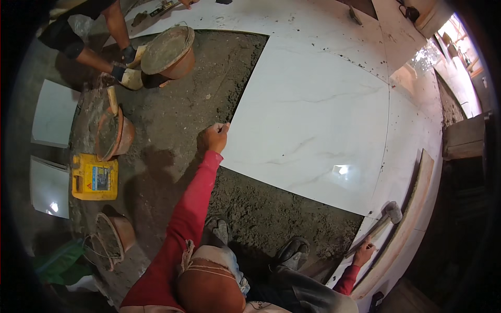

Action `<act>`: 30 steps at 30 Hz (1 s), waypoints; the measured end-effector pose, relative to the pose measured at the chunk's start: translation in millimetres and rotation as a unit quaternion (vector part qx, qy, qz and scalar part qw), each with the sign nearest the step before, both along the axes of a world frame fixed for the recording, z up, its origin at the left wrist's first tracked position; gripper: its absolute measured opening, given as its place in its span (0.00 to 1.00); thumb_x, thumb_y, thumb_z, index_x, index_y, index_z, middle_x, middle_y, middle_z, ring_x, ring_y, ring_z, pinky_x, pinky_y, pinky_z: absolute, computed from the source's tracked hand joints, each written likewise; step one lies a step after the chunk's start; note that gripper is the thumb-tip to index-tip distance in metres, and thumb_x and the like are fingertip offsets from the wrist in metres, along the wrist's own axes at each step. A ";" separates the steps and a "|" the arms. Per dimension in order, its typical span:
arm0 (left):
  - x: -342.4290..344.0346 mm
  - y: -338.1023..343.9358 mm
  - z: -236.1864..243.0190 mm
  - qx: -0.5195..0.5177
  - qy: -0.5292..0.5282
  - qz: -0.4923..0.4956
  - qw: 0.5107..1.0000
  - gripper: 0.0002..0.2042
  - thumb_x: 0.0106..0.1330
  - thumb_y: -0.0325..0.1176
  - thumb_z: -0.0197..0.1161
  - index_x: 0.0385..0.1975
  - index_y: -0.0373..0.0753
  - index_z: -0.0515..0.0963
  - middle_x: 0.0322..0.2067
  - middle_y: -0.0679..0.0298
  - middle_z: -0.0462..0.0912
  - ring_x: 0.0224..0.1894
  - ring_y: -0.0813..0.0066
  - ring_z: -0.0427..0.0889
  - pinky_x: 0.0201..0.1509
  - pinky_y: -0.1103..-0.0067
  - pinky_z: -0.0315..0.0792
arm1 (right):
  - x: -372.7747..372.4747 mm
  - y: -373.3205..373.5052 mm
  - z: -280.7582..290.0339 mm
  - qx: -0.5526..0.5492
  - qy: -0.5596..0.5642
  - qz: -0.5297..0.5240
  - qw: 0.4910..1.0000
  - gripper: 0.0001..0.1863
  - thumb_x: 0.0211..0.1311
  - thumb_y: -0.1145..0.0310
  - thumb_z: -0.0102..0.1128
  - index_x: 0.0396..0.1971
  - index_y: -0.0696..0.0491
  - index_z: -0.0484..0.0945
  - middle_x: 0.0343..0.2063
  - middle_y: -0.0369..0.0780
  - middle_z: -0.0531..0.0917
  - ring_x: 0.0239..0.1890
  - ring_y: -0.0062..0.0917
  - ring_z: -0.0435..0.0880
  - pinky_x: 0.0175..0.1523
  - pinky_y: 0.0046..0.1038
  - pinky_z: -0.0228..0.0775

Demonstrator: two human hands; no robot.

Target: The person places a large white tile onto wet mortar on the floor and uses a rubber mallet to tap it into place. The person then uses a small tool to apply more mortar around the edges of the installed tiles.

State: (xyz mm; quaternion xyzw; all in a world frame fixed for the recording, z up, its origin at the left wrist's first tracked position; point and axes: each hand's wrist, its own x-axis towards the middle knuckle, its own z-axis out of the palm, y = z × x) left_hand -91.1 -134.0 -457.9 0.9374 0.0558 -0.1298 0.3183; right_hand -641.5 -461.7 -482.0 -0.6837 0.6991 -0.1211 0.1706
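Left hand (215, 136) pinches the white tile's (308, 125) corner, right hand (364, 254) grips the rubber mallet (383, 219) at its opposite edge; seating it, tapping seems next.

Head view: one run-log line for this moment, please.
left hand: on corner of large white marble-look floor tile | right hand: grip on wooden-handled rubber mallet | base: grey mortar bed

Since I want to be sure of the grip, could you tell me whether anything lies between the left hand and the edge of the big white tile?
Nothing visible does. The left hand is already at the left edge of the white marble-look tile, fingertips on it, with bare grey mortar bed beside it. The right hand holds a rubber mallet at the tile's far side.
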 end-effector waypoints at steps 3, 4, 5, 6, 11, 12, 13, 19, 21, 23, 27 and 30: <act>11.2 5.2 12.6 -0.052 0.025 0.001 0.998 0.19 0.65 0.50 0.60 0.39 0.38 0.83 0.35 0.59 0.87 0.38 0.62 0.85 0.44 0.71 0.75 | 28.1 9.7 20.1 0.041 0.055 0.078 0.995 0.24 0.64 0.49 0.55 0.38 0.60 0.73 0.31 0.51 0.82 0.34 0.42 0.82 0.43 0.38 0.72; 16.5 8.2 2.0 -0.059 0.025 0.000 0.998 0.19 0.65 0.50 0.60 0.39 0.38 0.83 0.35 0.59 0.87 0.38 0.62 0.85 0.44 0.71 0.75 | 27.6 4.1 11.7 0.032 0.057 0.098 0.993 0.23 0.65 0.51 0.54 0.40 0.60 0.72 0.31 0.51 0.82 0.34 0.42 0.82 0.43 0.38 0.72; 23.1 18.7 -17.7 -0.123 -0.016 -0.013 0.992 0.19 0.65 0.49 0.61 0.40 0.37 0.83 0.35 0.57 0.87 0.39 0.65 0.85 0.43 0.72 0.75 | 29.5 2.4 -2.0 0.031 0.054 0.101 0.993 0.23 0.65 0.51 0.54 0.40 0.60 0.72 0.31 0.51 0.82 0.34 0.42 0.82 0.43 0.38 0.72; 27.7 23.5 -31.2 -0.191 -0.055 -0.025 0.980 0.19 0.64 0.47 0.63 0.40 0.36 0.83 0.35 0.56 0.87 0.39 0.67 0.85 0.43 0.73 0.75 | 26.0 -2.5 -16.8 0.004 0.044 0.071 0.997 0.23 0.65 0.51 0.53 0.42 0.60 0.71 0.30 0.51 0.81 0.32 0.41 0.80 0.42 0.38 0.71; 48.0 38.2 -61.5 -0.173 -0.068 -0.019 0.982 0.13 0.62 0.38 0.67 0.27 0.32 0.82 0.23 0.60 0.83 0.26 0.73 0.80 0.31 0.72 0.72 | 36.3 1.7 -25.1 -0.063 -0.098 0.025 0.993 0.21 0.67 0.54 0.51 0.44 0.59 0.69 0.28 0.48 0.79 0.28 0.39 0.76 0.40 0.39 0.69; 55.9 44.0 -75.0 -0.198 -0.087 -0.011 0.976 0.12 0.62 0.37 0.67 0.28 0.33 0.82 0.23 0.59 0.83 0.26 0.71 0.80 0.31 0.71 0.72 | 45.7 8.8 -15.3 -0.009 -0.142 0.004 0.990 0.20 0.68 0.54 0.50 0.43 0.58 0.69 0.25 0.43 0.76 0.26 0.32 0.73 0.35 0.34 0.66; 44.8 22.6 -61.1 -0.158 -0.097 -0.015 0.983 0.11 0.62 0.37 0.66 0.27 0.34 0.81 0.22 0.56 0.82 0.25 0.63 0.80 0.32 0.69 0.72 | 45.0 11.2 2.2 0.028 -0.176 -0.025 0.984 0.19 0.69 0.54 0.50 0.42 0.58 0.70 0.22 0.38 0.73 0.23 0.25 0.71 0.31 0.29 0.63; 16.8 3.6 -46.2 -0.048 -0.213 -0.031 0.975 0.14 0.65 0.42 0.60 0.44 0.40 0.78 0.43 0.57 0.79 0.47 0.58 0.76 0.50 0.65 0.70 | 132.2 57.3 36.0 0.028 -0.312 0.077 0.946 0.19 0.72 0.57 0.48 0.51 0.57 0.70 0.18 0.29 0.65 0.20 0.12 0.61 0.24 0.19 0.52; 1.1 -20.9 -41.2 0.003 -0.232 -0.045 0.972 0.15 0.64 0.42 0.60 0.46 0.41 0.77 0.45 0.57 0.77 0.51 0.57 0.73 0.54 0.63 0.68 | 180.0 64.1 61.4 0.063 -0.310 0.160 0.935 0.19 0.73 0.59 0.45 0.53 0.58 0.68 0.19 0.29 0.65 0.20 0.12 0.62 0.24 0.19 0.53; -7.0 -29.4 -42.1 0.052 -0.242 0.029 0.968 0.17 0.64 0.43 0.61 0.48 0.42 0.77 0.42 0.60 0.76 0.52 0.60 0.70 0.56 0.60 0.65 | 232.9 81.6 95.5 0.147 -0.285 0.251 0.913 0.18 0.74 0.61 0.43 0.54 0.59 0.68 0.20 0.29 0.66 0.20 0.13 0.63 0.25 0.18 0.54; -7.0 -36.6 -40.2 0.066 -0.201 0.025 0.977 0.18 0.65 0.45 0.59 0.51 0.44 0.77 0.44 0.60 0.74 0.53 0.60 0.70 0.55 0.60 0.63 | 335.6 78.5 98.4 0.045 -0.311 0.379 0.870 0.15 0.74 0.65 0.44 0.52 0.58 0.67 0.17 0.33 0.69 0.19 0.18 0.68 0.24 0.22 0.59; -5.0 -29.6 -42.7 0.065 -0.197 0.017 0.978 0.18 0.64 0.45 0.61 0.50 0.44 0.77 0.43 0.61 0.74 0.52 0.60 0.71 0.54 0.62 0.62 | 407.3 88.4 85.6 -0.051 -0.172 0.426 0.887 0.10 0.73 0.65 0.45 0.42 0.57 0.68 0.16 0.50 0.75 0.18 0.42 0.77 0.23 0.37 0.65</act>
